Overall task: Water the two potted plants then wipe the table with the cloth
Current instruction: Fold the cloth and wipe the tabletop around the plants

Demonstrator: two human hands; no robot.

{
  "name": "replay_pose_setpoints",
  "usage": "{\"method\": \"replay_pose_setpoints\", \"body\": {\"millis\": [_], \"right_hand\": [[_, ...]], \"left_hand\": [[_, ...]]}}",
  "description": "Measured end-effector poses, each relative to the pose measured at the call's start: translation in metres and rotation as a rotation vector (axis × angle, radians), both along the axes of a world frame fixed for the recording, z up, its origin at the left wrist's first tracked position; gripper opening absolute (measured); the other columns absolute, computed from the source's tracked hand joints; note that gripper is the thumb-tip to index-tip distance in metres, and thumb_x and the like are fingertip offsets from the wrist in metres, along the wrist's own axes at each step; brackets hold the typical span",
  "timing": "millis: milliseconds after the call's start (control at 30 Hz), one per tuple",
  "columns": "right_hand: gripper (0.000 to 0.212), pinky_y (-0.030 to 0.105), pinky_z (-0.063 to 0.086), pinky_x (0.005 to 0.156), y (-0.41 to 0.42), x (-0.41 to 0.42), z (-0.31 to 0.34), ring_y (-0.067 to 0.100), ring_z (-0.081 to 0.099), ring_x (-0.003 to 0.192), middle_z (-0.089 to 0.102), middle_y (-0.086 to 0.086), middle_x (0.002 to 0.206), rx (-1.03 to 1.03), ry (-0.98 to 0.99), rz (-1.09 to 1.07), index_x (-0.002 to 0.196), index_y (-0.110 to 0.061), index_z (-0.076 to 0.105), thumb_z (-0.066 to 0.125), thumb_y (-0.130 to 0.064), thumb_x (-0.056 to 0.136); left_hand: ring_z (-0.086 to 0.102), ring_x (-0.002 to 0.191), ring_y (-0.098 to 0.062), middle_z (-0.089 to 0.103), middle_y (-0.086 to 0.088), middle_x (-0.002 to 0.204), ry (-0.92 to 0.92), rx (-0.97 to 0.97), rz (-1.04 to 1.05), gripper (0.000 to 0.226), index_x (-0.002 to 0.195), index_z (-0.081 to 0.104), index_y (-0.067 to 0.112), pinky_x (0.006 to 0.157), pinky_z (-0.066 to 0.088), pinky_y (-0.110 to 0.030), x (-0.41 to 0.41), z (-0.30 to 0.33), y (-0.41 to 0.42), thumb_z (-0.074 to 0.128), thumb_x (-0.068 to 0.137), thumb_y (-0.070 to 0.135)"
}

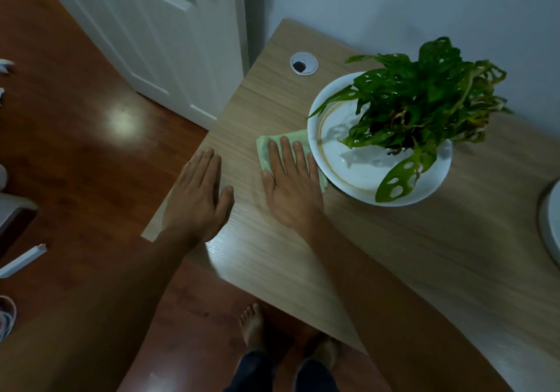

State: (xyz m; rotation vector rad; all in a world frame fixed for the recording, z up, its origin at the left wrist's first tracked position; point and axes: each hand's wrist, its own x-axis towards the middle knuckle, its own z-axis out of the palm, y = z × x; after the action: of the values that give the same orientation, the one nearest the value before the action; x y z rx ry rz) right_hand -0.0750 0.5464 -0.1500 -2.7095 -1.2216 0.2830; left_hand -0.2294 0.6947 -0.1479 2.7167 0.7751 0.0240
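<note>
A light green cloth (264, 148) lies flat on the wooden table (394, 255), its right edge against a white saucer (357, 176). My right hand (289, 181) presses palm down on the cloth with its fingers spread. My left hand (197, 193) rests flat on the table's left corner, fingers together, holding nothing. A potted plant (424, 103) with holed green leaves stands in the saucer; its pot is hidden by the foliage. A second plant is not visible.
A round cable grommet (304, 63) sits at the table's far left. The rim of a white round object (550, 225) shows at the right edge. A white door (157, 34) and a red-brown wood floor (75, 149) lie to the left. My bare feet (253, 325) stand below.
</note>
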Motion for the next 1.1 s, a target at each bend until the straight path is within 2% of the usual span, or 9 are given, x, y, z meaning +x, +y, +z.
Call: {"method": "replay_pose_setpoints", "body": {"millis": [233, 367, 500, 600, 700, 900, 1100], "right_hand": [[0.063, 0.048, -0.017, 0.123, 0.096, 0.071, 0.011, 0.029, -0.014, 0.159, -0.011, 0.007, 0.173, 0.002, 0.140, -0.207, 0.165, -0.017, -0.005, 0.014, -0.039, 0.109], [0.064, 0.045, -0.025, 0.117, 0.132, 0.111, 0.013, 0.031, -0.016, 0.158, -0.015, 0.010, 0.172, 0.016, 0.158, -0.365, 0.164, -0.014, -0.006, 0.017, -0.037, 0.109], [0.068, 0.052, -0.012, 0.126, 0.153, 0.140, 0.006, 0.037, -0.016, 0.157, -0.014, 0.018, 0.170, 0.066, 0.147, -0.581, 0.164, -0.008, -0.006, 0.020, -0.038, 0.108], [0.068, 0.054, -0.008, 0.126, 0.160, 0.141, 0.006, 0.036, -0.013, 0.158, -0.011, 0.016, 0.171, 0.040, 0.139, -0.633, 0.164, -0.010, -0.006, 0.018, -0.039, 0.108], [0.065, 0.057, -0.010, 0.125, 0.162, 0.128, 0.003, 0.031, -0.011, 0.159, -0.011, 0.008, 0.173, -0.018, 0.076, -0.501, 0.165, -0.018, -0.005, 0.015, -0.041, 0.107], [0.061, 0.055, -0.007, 0.126, 0.135, 0.091, 0.005, 0.025, -0.006, 0.160, -0.003, -0.003, 0.174, -0.039, 0.031, -0.003, 0.165, -0.030, -0.001, 0.009, -0.045, 0.107], [0.059, 0.056, 0.003, 0.126, 0.055, 0.000, 0.007, 0.026, 0.002, 0.160, 0.004, -0.001, 0.174, -0.053, -0.084, 0.449, 0.165, -0.029, 0.005, 0.013, -0.046, 0.109]], "left_hand": [[0.002, 0.160, -0.014, 0.011, -0.005, 0.172, -0.011, -0.029, 0.014, 0.073, 0.163, 0.015, 0.013, 0.131, 0.008, -0.040, 0.002, -0.001, 0.004, 0.028, 0.102, 0.052], [0.003, 0.160, -0.013, 0.013, -0.004, 0.172, -0.033, -0.047, 0.026, 0.073, 0.162, 0.020, 0.012, 0.130, 0.009, -0.041, 0.002, -0.001, 0.005, 0.031, 0.102, 0.051], [0.003, 0.160, -0.014, 0.014, -0.004, 0.172, -0.027, -0.033, 0.018, 0.072, 0.162, 0.021, 0.012, 0.130, 0.013, -0.043, 0.001, -0.002, 0.005, 0.032, 0.102, 0.051], [0.001, 0.160, -0.013, 0.012, -0.003, 0.172, -0.008, -0.031, 0.012, 0.072, 0.162, 0.019, 0.012, 0.130, 0.011, -0.042, 0.001, -0.003, 0.006, 0.032, 0.103, 0.050], [0.000, 0.160, -0.013, 0.012, -0.003, 0.172, -0.010, -0.034, 0.011, 0.071, 0.162, 0.020, 0.012, 0.130, 0.011, -0.042, 0.001, -0.001, 0.006, 0.033, 0.103, 0.049], [0.000, 0.160, -0.012, 0.011, -0.003, 0.172, -0.023, -0.034, 0.013, 0.069, 0.162, 0.018, 0.012, 0.130, 0.009, -0.039, 0.001, 0.001, 0.002, 0.034, 0.104, 0.046], [0.002, 0.160, -0.019, 0.011, -0.011, 0.172, -0.133, -0.082, 0.096, 0.065, 0.162, 0.012, 0.006, 0.130, 0.016, -0.043, -0.003, 0.013, -0.007, 0.027, 0.106, 0.035]]}}
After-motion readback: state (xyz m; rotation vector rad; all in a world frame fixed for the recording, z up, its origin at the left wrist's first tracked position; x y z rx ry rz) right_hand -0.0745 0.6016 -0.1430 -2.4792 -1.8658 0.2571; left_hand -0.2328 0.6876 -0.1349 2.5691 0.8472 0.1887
